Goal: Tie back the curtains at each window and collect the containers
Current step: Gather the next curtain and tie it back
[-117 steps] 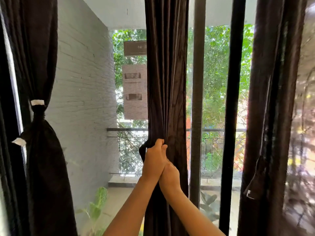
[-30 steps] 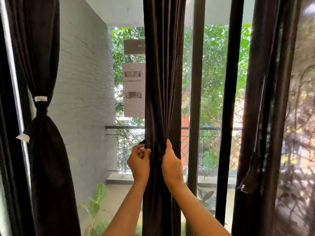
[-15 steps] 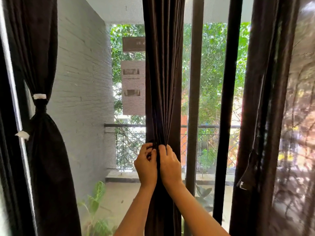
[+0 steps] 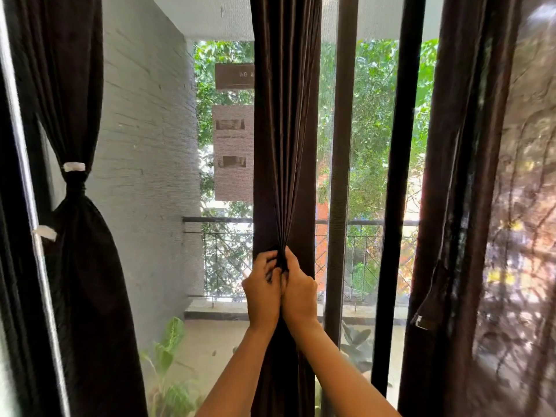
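Your left hand [image 4: 261, 291] and right hand [image 4: 298, 291] press together, fingers closed tight on the gathered middle curtain [image 4: 284, 145] — folds pinched between them. The left curtain [image 4: 81, 266] hangs tied with a white band [image 4: 74, 166].

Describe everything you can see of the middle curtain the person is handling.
The middle curtain is dark brown with a slight sheen, hanging upright in vertical pleats before the window. Its folds converge to a pinch where the left hand and right hand squeeze it together, side by side. Below them it falls loose out of frame.
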The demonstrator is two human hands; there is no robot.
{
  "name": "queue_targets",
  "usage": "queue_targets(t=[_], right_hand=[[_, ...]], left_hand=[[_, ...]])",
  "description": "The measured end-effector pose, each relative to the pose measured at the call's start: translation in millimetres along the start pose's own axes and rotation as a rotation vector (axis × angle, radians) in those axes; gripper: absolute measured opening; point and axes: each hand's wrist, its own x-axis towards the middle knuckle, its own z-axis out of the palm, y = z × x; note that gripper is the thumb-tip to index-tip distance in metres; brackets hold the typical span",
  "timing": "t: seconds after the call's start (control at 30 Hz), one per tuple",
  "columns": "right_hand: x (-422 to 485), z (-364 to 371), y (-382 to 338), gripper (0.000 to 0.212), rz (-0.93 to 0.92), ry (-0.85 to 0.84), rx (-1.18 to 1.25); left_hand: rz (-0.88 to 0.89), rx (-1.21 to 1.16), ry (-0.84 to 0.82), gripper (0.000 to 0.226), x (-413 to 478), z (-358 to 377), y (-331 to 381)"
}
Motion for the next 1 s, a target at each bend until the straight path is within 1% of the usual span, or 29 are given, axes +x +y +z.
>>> queue_targets(t=[0.13,0.23,0.33,0.5,0.57,0.73,0.8,0.83,0.93,1.0], right_hand=[[-2,-6,1,0.049,0.013,-0.025,0.094],[-2,-12,2,0.05,-0.009,-0.046,0.152],[-1,-14,2,0.051,-0.03,-0.052,0.182],[0,-15,2,0.052,-0.029,-0.079,0.229],[1,-14,2,0.049,-0.024,-0.071,0.241],[3,-14,2,0.037,-0.007,-0.027,0.291],[2,-15,1,0.033,-0.008,-0.04,0.316],[0,-16,1,0.035,-0.005,-0.051,0.332],[0,-18,3,0.041,0.019,-0.081,0.404],[1,-21,1,0.037,0.022,-0.093,0.451]], left_hand=[[0.074,0.02,-0.074,0.033,-3,-4,-2],[0.099,0.057,-0.109,0.031,-5,-6,-8],[0.113,0.099,-0.14,0.035,-11,-8,-11],[0.157,0.091,-0.153,0.037,-15,-11,-5],[0.148,0.067,-0.145,0.035,-16,-12,-4],[0.129,-0.037,-0.047,0.039,-21,-12,2],[0.144,-0.028,-0.045,0.038,-22,-13,0],[0.155,-0.014,-0.052,0.038,-23,-14,-1],[0.197,0.012,-0.092,0.048,-24,-16,-1],[0.214,-0.007,-0.11,0.055,-26,-18,2]])
